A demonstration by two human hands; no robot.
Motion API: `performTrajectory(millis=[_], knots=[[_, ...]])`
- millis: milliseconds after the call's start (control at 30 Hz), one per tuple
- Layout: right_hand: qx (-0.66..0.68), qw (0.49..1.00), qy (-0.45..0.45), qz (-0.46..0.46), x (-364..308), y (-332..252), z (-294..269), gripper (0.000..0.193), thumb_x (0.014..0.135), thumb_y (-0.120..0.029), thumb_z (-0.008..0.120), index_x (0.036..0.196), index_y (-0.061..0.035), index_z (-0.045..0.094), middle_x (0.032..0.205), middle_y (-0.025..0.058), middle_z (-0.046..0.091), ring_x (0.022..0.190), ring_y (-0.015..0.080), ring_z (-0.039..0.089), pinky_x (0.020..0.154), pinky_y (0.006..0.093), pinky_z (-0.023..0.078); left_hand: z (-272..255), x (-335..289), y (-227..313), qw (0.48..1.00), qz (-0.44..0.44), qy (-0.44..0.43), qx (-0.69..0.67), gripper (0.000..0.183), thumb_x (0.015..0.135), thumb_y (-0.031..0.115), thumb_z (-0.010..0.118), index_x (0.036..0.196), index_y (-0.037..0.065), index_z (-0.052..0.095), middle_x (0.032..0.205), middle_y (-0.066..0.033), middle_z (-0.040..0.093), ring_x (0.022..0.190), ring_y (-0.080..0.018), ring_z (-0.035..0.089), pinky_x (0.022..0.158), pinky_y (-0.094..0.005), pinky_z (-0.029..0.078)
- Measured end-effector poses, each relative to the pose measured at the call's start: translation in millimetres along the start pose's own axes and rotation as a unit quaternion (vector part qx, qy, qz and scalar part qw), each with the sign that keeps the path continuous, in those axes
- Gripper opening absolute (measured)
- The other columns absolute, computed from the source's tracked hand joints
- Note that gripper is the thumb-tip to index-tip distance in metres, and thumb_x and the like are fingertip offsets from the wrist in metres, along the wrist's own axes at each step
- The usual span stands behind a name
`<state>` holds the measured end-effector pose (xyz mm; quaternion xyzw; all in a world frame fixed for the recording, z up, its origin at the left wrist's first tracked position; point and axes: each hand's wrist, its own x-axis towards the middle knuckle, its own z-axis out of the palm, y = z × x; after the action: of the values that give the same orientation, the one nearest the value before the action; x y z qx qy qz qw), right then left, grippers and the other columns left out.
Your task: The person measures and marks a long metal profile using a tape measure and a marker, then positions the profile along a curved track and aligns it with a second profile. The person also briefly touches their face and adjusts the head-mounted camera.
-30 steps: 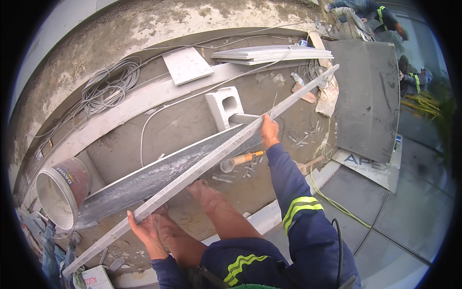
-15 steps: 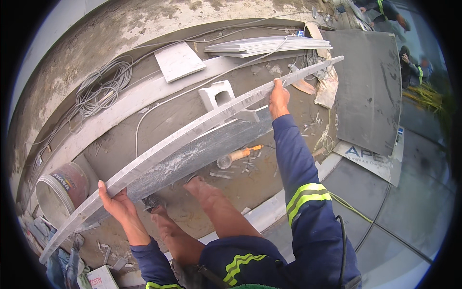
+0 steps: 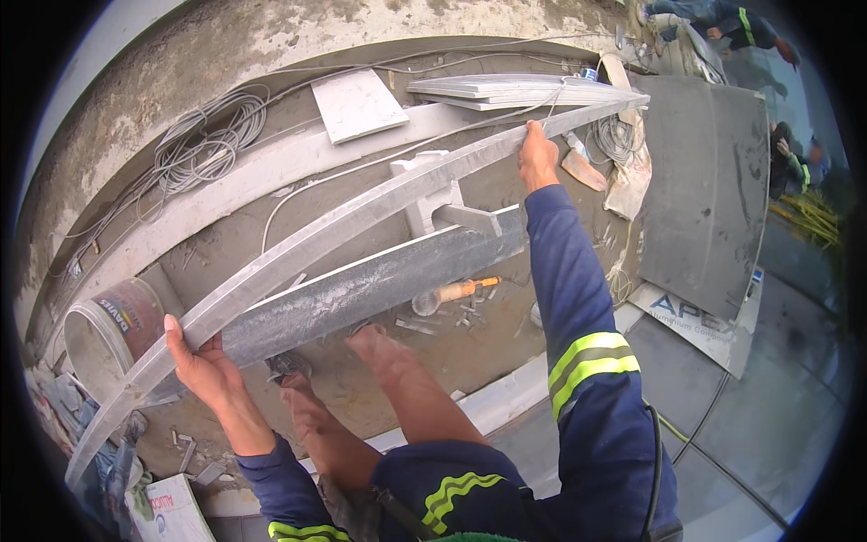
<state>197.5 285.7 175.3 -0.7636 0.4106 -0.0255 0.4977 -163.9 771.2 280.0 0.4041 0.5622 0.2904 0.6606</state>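
Observation:
A long, straight grey metal bar [image 3: 307,241], bowed by the lens, runs across the view from lower left to upper right. My left hand [image 3: 209,378] grips it near the lower end, thumb on the upper face and fingers underneath. Farther along, my right hand [image 3: 539,158] is closed around the bar. Beneath it lies a dark grey dusty panel [image 3: 379,298] with a pale edge. Beyond the panel sits a whitish block [image 3: 418,215], partly covered by the bar, with a short flat piece [image 3: 470,219] sticking out beside it.
An orange-and-clear power tool [image 3: 456,291] lies among offcuts near my legs. A dirty bucket [image 3: 135,316] stands left; coiled cable [image 3: 208,144], a white square panel [image 3: 359,106] and stacked panels [image 3: 506,88] lie beyond. Large dark sheet [image 3: 704,190] at right; other people [image 3: 759,32] upper right.
Both hands still hold the bar, which has shifted slightly; its far end now overlaps the stacked panels. My left hand has moved a little left, my right hand slightly right. The view has shifted too.

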Motion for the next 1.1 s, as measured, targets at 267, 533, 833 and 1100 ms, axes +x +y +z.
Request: performTrajectory(millis=[267,533,833,1100], knots=[[-0.03,0.977,-0.191,0.087,53.4,-8.7,-38.0,0.072,0.09,-0.074,0.076,0.117,-0.0078,0.066,0.082,0.0002,0.06,0.049,0.0014,0.037,0.04,0.0185,0.028,35.9,8.3,3.8,0.998,-0.03,0.048,-0.01,0.048,0.09,0.03,0.089,0.118,-0.002,0.068,0.115,-0.0096,0.069,0.104,-0.0198,0.066,0.095,-0.0428,0.054],[0.032,0.949,-0.301,0.086,-68.4,4.4,22.3,0.107,0.09,-0.067,0.081,0.161,-0.0004,0.037,0.139,0.0266,0.058,0.056,0.0023,0.04,0.042,0.0178,0.031,74.3,17.8,14.3,0.998,-0.049,0.003,-0.044,0.055,0.089,0.03,0.09,0.124,-0.006,0.068,0.117,-0.0132,0.07,0.102,-0.0201,0.067,0.087,-0.0368,0.056],[0.051,0.942,-0.297,0.147,-58.6,49.2,91.0,0.034,0.097,-0.038,0.083,0.116,-0.0148,0.067,0.087,-0.0038,0.062,0.059,0.0036,0.048,0.043,0.0193,0.031,62.0,82.9,-53.5,0.988,-0.144,0.028,0.042,0.066,0.09,0.034,0.085,0.13,-0.013,0.062,0.122,-0.0228,0.07,0.103,-0.0308,0.074,0.094,-0.0485,0.061],[0.039,0.949,-0.273,0.152,-60.5,67.8,101.2,0.032,0.096,-0.034,0.083,0.116,-0.0152,0.067,0.088,-0.0031,0.063,0.058,0.0034,0.05,0.041,0.018,0.031,55.2,96.4,-70.8,0.984,-0.165,0.027,0.055,0.072,0.088,0.036,0.086,0.131,-0.014,0.057,0.12,-0.0252,0.069,0.104,-0.0362,0.075,0.095,-0.0493,0.062]])
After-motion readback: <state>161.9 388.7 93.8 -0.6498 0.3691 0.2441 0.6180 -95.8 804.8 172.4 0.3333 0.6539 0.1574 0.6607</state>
